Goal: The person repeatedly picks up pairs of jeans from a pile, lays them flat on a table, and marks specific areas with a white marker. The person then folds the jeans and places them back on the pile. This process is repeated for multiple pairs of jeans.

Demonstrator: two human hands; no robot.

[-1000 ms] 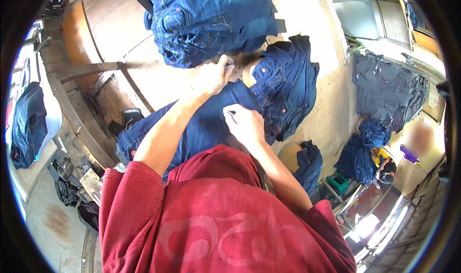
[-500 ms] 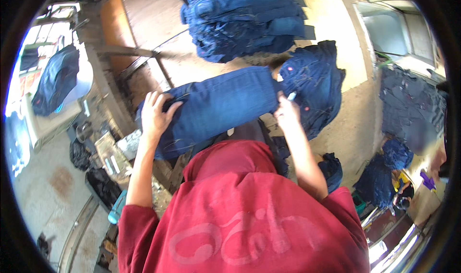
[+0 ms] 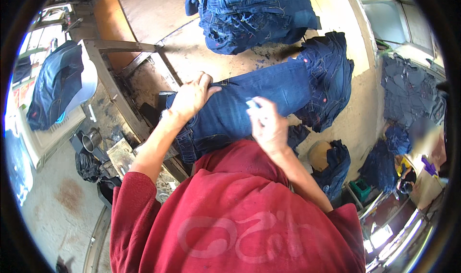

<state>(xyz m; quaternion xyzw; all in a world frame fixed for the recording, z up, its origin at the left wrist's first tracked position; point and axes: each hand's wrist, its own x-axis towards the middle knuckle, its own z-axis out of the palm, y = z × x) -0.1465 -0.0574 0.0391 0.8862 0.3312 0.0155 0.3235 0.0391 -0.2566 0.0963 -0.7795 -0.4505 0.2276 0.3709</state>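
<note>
A pair of dark blue jeans lies flat across the worktable in front of me. My left hand presses down on the jeans' left end, fingers spread over the cloth. Over the middle of the jeans, my right hand pinches a small pale object, perhaps chalk; I cannot tell exactly what it is. My red sleeves fill the lower part of the view.
A tall pile of folded blue jeans sits at the table's far side. More jeans hang over a white bin on the left and lie heaped at the right. A metal frame edges the table's left side.
My left hand has slid right along the jeans. My right hand has come left to the middle of the jeans. The view has shifted slightly.
</note>
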